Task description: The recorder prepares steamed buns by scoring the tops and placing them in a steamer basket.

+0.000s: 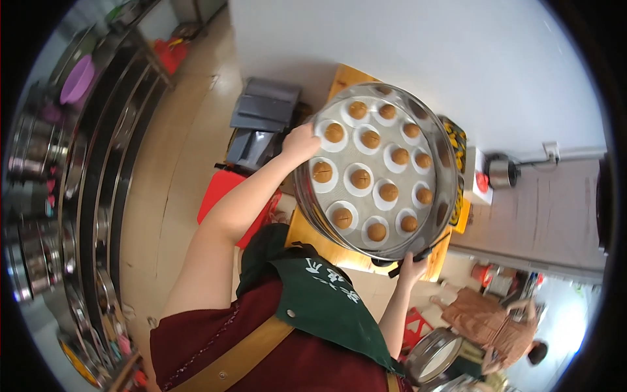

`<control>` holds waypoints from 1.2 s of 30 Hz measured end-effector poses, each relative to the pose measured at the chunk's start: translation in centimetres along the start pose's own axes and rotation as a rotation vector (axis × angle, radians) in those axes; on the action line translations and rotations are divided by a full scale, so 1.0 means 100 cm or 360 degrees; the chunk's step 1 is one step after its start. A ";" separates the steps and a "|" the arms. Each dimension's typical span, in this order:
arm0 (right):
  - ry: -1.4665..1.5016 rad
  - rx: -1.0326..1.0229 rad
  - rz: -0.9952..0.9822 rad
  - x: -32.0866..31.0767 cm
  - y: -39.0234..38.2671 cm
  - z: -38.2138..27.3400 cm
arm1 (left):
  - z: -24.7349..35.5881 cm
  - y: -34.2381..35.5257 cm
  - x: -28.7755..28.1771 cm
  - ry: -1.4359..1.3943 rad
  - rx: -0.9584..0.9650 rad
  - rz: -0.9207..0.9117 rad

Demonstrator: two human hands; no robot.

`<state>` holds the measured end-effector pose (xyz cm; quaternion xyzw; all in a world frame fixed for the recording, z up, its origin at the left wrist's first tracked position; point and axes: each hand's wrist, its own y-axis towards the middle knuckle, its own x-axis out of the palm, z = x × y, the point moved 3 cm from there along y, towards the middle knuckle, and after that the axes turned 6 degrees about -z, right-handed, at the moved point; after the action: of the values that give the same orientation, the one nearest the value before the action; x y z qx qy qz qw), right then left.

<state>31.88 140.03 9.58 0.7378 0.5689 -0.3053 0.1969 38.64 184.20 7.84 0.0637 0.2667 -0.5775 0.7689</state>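
Note:
A large round metal steamer tray (311, 209) is held out in front of me over a wooden table. Spread over its pale mesh-like liner are several round brown dough balls (360, 178), each on a white paper disc (333, 147). Some of the balls have scored tops. My left hand (302, 142) is closed on the steamer's left rim, its fingertips partly hidden by the edge. At the near right side my right hand (413, 268) grips the rim by a black handle (385, 262); its fingers are partly hidden beneath.
The wooden table (349, 77) stands against the white wall. Trays with yellow pieces (455, 147) and a metal pot (501, 172) lie to the right. A grey bin (264, 104) and red stool (225, 196) are left. Another person (496, 323) works at lower right beside a steamer (432, 356).

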 end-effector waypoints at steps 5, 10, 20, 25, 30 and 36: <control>-0.0214 -0.0250 0.0024 -0.018 0.040 0.027 | -0.009 -0.031 0.024 -0.0183 0.0242 0.0118; -0.0166 -0.0466 0.0030 -0.026 0.073 -0.018 | -0.025 -0.079 0.050 -0.0420 0.0057 0.0146; -0.0502 -0.0513 0.0040 -0.027 0.139 -0.038 | -0.012 -0.163 0.081 -0.0867 -0.0089 -0.0321; -0.0988 -0.0665 0.0185 -0.041 0.137 -0.043 | 0.010 -0.130 0.028 -0.1041 -0.0240 -0.0073; -0.0136 -0.0247 0.0358 -0.045 0.133 -0.087 | 0.050 -0.066 -0.015 -0.0764 0.0486 0.0304; 0.0756 0.0205 -0.0385 0.044 0.141 -0.088 | 0.148 0.012 0.077 -0.0117 0.0963 -0.0376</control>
<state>48.16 144.98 12.28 0.7265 0.6625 -0.1807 -0.0273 46.21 172.01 16.42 0.2369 0.0606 -0.7178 0.6519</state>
